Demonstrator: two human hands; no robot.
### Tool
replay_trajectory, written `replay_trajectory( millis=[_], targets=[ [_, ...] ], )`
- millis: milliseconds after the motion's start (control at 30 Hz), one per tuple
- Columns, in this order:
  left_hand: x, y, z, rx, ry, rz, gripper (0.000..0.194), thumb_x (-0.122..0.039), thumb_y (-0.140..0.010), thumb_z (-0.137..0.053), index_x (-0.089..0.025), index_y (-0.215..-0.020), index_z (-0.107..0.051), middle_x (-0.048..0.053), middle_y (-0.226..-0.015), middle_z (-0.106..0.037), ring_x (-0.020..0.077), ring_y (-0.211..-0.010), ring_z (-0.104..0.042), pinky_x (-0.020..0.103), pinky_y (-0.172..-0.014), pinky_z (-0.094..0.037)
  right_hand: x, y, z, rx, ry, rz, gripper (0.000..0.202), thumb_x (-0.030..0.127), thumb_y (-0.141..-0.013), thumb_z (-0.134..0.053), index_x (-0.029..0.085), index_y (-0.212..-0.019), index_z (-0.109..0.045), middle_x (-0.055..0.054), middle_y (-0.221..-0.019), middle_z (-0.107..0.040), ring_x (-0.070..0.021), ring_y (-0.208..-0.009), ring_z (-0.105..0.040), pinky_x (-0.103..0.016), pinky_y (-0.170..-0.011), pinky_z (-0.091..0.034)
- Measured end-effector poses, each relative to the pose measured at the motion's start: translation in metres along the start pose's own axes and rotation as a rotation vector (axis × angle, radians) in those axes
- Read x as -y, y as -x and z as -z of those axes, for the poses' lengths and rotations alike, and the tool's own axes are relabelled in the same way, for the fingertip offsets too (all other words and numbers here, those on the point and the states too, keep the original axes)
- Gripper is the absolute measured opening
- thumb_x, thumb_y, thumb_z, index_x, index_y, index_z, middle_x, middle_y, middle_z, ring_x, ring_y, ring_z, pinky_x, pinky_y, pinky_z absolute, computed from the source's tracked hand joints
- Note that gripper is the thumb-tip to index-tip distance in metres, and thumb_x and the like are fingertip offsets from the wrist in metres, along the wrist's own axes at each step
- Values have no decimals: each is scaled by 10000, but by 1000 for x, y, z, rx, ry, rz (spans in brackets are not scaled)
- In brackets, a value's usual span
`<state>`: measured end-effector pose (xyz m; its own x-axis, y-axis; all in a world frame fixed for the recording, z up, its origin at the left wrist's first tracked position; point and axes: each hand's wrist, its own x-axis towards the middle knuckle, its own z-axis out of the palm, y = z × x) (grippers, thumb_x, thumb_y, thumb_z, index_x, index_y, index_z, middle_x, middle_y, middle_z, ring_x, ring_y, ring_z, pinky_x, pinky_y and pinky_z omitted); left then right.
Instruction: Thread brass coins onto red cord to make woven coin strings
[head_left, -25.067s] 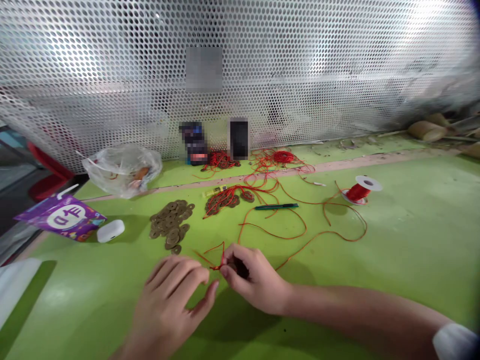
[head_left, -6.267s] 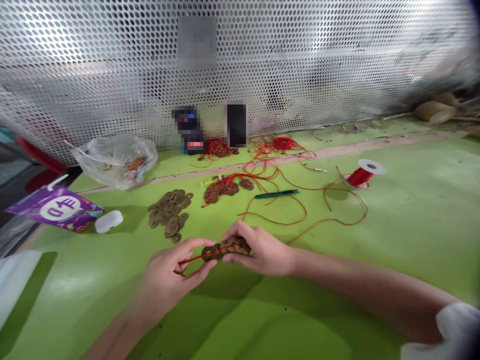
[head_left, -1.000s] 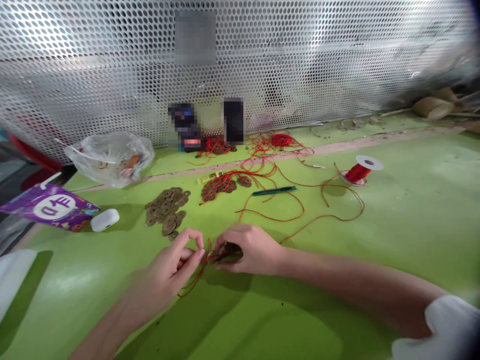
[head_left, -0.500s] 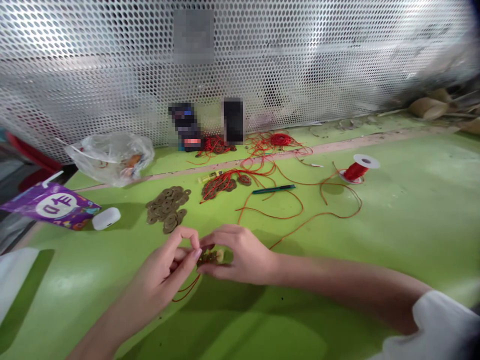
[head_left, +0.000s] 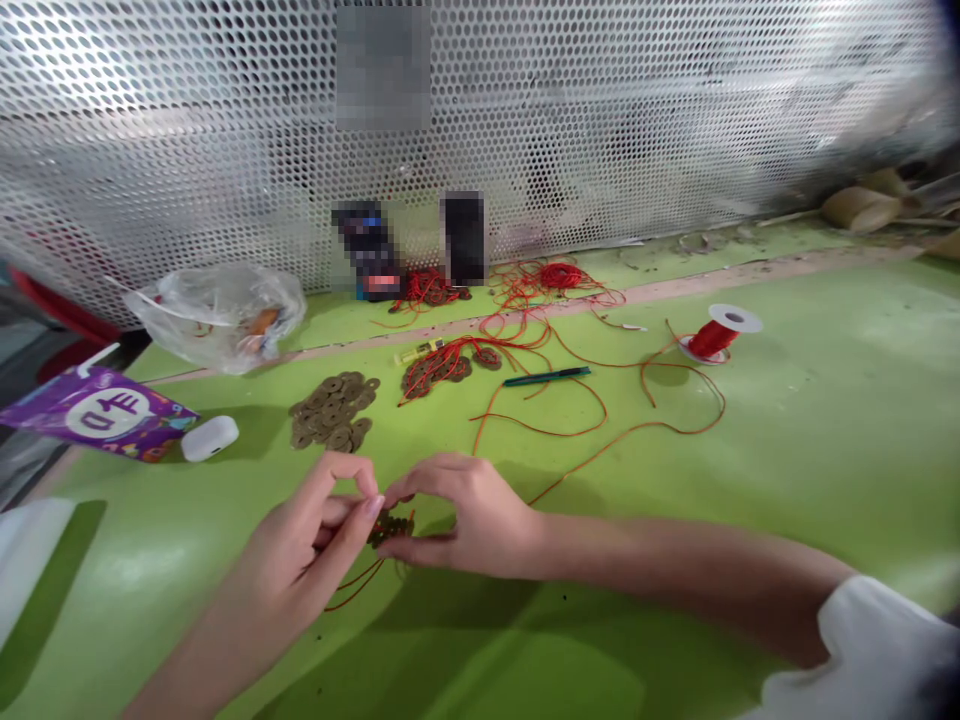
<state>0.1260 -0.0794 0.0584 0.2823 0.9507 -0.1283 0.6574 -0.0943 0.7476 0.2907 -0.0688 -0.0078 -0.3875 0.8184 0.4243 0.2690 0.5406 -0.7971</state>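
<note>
Near the table's front, my left hand (head_left: 307,545) is closed, thumb and index finger pinched at the left end of a small bunch of dark holed coins (head_left: 394,528) threaded with red cord. My right hand (head_left: 469,510) curves around the bunch from the right, its thumb below and fingers above, the tips close to my left fingertips. Two loose ends of red cord (head_left: 361,582) hang below the coins. The fingers partly hide the bunch, so how the cord is looped there cannot be made out. Beyond my hands lies a pile of loose holed coins (head_left: 334,408).
Corded coins (head_left: 442,370) lie mid-table beside a yellow lighter-like stick (head_left: 420,352) and a dark green pen-like tool (head_left: 547,377). A red cord spool (head_left: 709,340) stands right. Left are a white case (head_left: 210,438), purple pack (head_left: 112,412) and plastic bag (head_left: 214,320). Mesh panel (head_left: 600,130) behind.
Both hands have shifted a little left with the coins. A pale yellowish piece seen at the bunch's right end before no longer shows. The pinch of my left fingers looks the same.
</note>
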Motion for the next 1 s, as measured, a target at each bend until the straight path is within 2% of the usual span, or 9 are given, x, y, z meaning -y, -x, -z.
replay_trajectory(
  millis=[200, 300, 500, 633, 767, 867, 1000],
  targets=[
    [14, -3, 5, -3, -47, -83, 184, -451, -908, -405, -269, -881, -393, -100, -469, -361, 116, -390, -346, 184, -386, -274, 4, -3, -8, -40, 42, 2, 468, 428, -685, -768, 192, -1067, -638, -25, -937, -712, -165, -820, -653, -240, -771, -477],
    [18, -3, 6, -36, -62, -127, 169, -436, -910, -421, -273, -882, -389, -109, -438, -379, 112, -347, -349, 170, -346, -281, 6, -6, -9, -38, 66, -9, 400, 389, -737, -738, 196, -1072, -636, -14, -948, -713, -152, -822, -651, -229, -766, -462],
    [18, 0, 6, -70, -70, -107, 178, -441, -887, -459, -268, -891, -417, -105, -443, -409, 127, -355, -457, 174, -355, -360, 2, -6, -10, -3, 99, 22, 286, 384, -860, -624, 168, -1044, -657, -35, -903, -711, -156, -786, -640, -243, -742, -446],
    [19, -1, 7, -66, -70, -122, 175, -439, -886, -460, -269, -886, -418, -105, -443, -435, 124, -347, -452, 170, -349, -363, 0, -5, -10, 41, -56, 31, 251, 371, -873, -616, 173, -1023, -654, -31, -930, -707, -135, -807, -638, -216, -762, -453],
    [20, -3, 8, -68, -73, -114, 178, -444, -892, -451, -272, -884, -407, -102, -461, -481, 116, -352, -439, 158, -355, -358, -2, -6, -8, 50, -254, 47, 316, 365, -845, -646, 115, -1038, -646, -59, -892, -682, -127, -791, -625, -202, -745, -470],
    [14, -1, 7, -72, -59, -66, 184, -452, -895, -427, -270, -880, -399, -106, -452, -429, 109, -351, -373, 157, -349, -303, -4, -7, -6, 74, -345, 34, 345, 324, -813, -683, 88, -1062, -643, -90, -947, -668, -146, -864, -621, -228, -809, -472],
    [0, 2, 3, -130, -47, 8, 182, -447, -882, -413, -268, -866, -392, -112, -471, -305, 103, -390, -280, 169, -392, -223, -5, -9, -3, 158, -473, -10, 213, 236, -818, -670, 120, -997, -664, -83, -1009, -644, -146, -923, -601, -254, -872, -458]
  ],
)
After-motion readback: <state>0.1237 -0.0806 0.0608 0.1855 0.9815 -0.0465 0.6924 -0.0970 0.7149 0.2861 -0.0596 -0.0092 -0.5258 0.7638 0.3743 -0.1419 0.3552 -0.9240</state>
